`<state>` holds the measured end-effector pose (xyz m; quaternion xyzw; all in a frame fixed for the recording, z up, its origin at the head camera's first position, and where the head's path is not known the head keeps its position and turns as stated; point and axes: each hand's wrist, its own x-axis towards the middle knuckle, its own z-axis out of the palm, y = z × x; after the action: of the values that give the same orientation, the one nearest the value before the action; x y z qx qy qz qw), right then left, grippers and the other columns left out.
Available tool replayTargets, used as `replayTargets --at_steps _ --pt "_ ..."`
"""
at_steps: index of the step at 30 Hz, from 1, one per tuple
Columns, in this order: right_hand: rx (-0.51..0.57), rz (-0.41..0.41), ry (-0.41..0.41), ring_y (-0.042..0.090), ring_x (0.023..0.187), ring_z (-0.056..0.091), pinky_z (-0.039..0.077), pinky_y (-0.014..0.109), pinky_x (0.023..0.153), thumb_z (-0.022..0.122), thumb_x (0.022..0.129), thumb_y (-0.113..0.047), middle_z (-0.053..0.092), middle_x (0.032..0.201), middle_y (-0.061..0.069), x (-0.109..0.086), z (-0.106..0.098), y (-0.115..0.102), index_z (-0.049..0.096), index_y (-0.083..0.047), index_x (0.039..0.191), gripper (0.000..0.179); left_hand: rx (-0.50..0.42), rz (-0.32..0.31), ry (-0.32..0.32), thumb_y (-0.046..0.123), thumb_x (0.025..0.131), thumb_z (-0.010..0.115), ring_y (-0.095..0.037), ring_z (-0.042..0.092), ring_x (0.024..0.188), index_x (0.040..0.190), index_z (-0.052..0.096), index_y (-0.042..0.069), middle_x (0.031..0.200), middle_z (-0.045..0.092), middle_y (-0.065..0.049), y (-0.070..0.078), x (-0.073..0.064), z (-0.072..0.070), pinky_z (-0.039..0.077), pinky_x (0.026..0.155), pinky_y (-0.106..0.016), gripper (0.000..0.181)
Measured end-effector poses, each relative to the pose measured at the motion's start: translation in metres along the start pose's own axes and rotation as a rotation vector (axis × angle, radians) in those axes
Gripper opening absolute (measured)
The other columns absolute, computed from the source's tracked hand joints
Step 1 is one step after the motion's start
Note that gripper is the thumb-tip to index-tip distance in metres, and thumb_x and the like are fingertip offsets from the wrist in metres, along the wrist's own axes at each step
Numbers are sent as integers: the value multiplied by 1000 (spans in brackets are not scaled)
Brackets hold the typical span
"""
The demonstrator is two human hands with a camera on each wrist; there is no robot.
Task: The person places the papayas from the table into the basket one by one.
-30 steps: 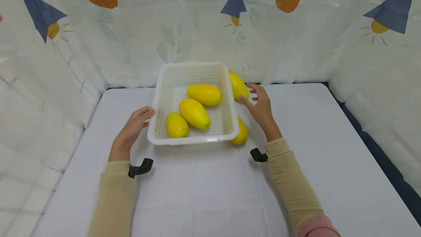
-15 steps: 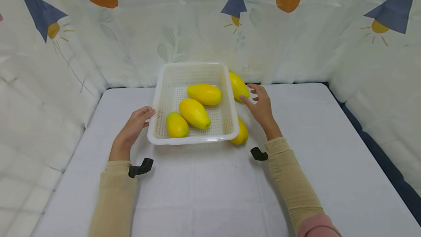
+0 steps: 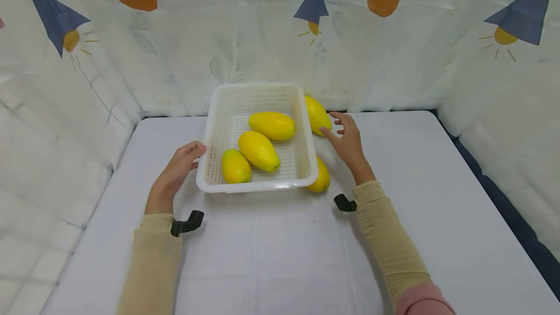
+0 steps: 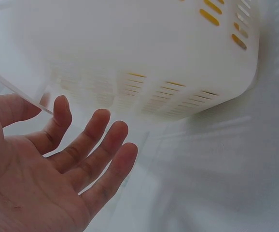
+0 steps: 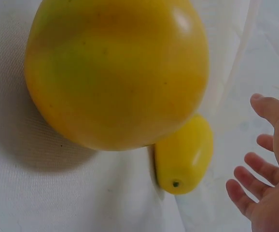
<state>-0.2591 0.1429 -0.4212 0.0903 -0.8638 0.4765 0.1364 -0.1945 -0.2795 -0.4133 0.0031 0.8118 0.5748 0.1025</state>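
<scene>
A white perforated plastic basket (image 3: 258,186) stands tilted on the table in the head view, holding a green-tinged yellow mango (image 3: 236,166), a middle mango (image 3: 259,151) and an upper mango (image 3: 271,126). My left hand (image 3: 179,166) pinches the basket's left rim between thumb and index finger; the other fingers extend below it in the left wrist view. At the basket's far right lies another mango (image 3: 318,114), with my right hand (image 3: 346,142) beside it, fingers spread and loosely bent, gripping nothing. A nearer mango (image 3: 321,176) is partly hidden by the basket's right corner.
A white cloth covers the table (image 3: 280,256). Behind it hangs a pale patterned curtain (image 3: 262,38), close to the basket's far side. Each wrist wears a black mount, such as the left mount (image 3: 187,223).
The right forearm and wrist have shifted very slightly upward. Basket, mangoes and left hand look unmoved.
</scene>
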Motion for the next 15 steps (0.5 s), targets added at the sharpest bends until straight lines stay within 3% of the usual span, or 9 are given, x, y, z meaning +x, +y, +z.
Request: replayTargets --at_steps 15 --pt "-23 41 -23 34 123 48 45 50 99 67 91 -34 47 139 11 3 0 7 49 -10 137 55 4 -13 5 47 101 40 -14 41 118 112 49 3 120 51 3 1 0 0 34 104 -40 46"
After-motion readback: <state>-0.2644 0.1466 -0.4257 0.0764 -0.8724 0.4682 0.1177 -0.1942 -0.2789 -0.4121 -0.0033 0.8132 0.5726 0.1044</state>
